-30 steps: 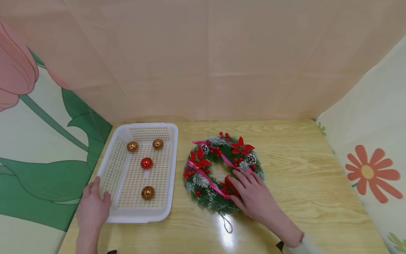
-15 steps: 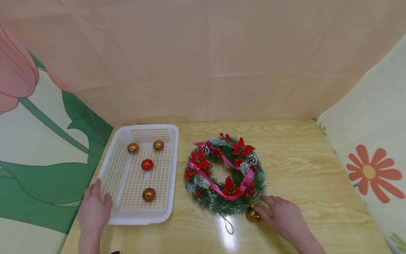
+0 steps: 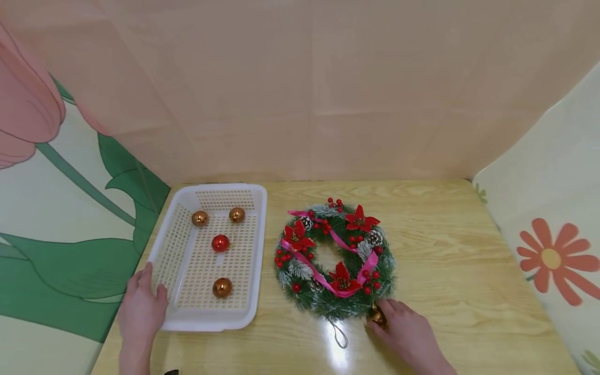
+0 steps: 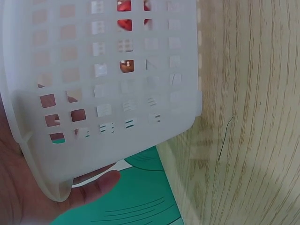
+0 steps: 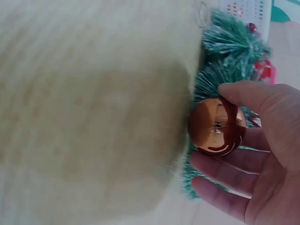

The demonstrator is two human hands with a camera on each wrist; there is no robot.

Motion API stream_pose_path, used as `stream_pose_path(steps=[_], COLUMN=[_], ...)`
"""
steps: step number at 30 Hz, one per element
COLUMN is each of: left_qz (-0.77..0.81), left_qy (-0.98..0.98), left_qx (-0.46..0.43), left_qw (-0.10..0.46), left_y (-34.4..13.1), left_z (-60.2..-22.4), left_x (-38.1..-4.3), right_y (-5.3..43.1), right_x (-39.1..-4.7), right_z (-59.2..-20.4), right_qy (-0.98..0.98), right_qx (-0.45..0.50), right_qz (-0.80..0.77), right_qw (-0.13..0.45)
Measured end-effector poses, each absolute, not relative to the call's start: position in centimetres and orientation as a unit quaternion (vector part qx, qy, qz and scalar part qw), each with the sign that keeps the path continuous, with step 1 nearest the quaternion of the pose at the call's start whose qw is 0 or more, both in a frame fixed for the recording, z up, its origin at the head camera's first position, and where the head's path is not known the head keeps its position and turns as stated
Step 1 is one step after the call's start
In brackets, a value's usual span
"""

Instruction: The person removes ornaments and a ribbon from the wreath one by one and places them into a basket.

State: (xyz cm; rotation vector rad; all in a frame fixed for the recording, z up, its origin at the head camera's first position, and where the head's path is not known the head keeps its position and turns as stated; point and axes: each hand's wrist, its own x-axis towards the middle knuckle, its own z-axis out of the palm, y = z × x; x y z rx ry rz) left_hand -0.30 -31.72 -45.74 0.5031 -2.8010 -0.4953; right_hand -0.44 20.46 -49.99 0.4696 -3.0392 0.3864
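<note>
My right hand holds a shiny copper bauble at the near right edge of the green wreath. In the right wrist view the thumb is on the ball's upper side and the fingers lie around its other side. The wreath lies flat, dressed with red poinsettias, berries, pinecones and a pink ribbon. My left hand rests at the near left corner of a white plastic basket, thumb apart from the fingers. Through the basket's holes in the left wrist view, parts of the fingers show.
In the basket lie a red bauble and several copper baubles. A cord loop sticks out from the wreath's near side. A pinkish wall stands behind the wooden table, with flower-patterned panels at both sides.
My right hand has moved from the wreath's red flower down to the copper bauble at its near right edge and taken hold of it. The left hand stays at the basket.
</note>
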Motion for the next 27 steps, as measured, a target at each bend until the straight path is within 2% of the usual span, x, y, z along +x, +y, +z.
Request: stream_pose_path(steps=[12,19,27], left_qz=[-0.172,-0.168,-0.164], left_qy=[-0.963,-0.963,-0.962], left_qx=[0.169,0.171,0.173], left_qw=[0.124,0.124,0.136], left_y=[-31.5,-31.7,-31.7], left_z=[-45.6,-45.8,-45.9], left_x=[-0.4,-0.4,-0.3], right_y=[20.6,19.7,17.8], right_x=[-0.9,-2.8,-4.5], right_z=[-45.2,-42.6,-41.1], right_qy=[-0.983,-0.977,-0.950], right_qx=[0.150,0.153,0.221], right_qz=[0.100,0.114,0.138], right_qw=[0.029,0.093,0.170])
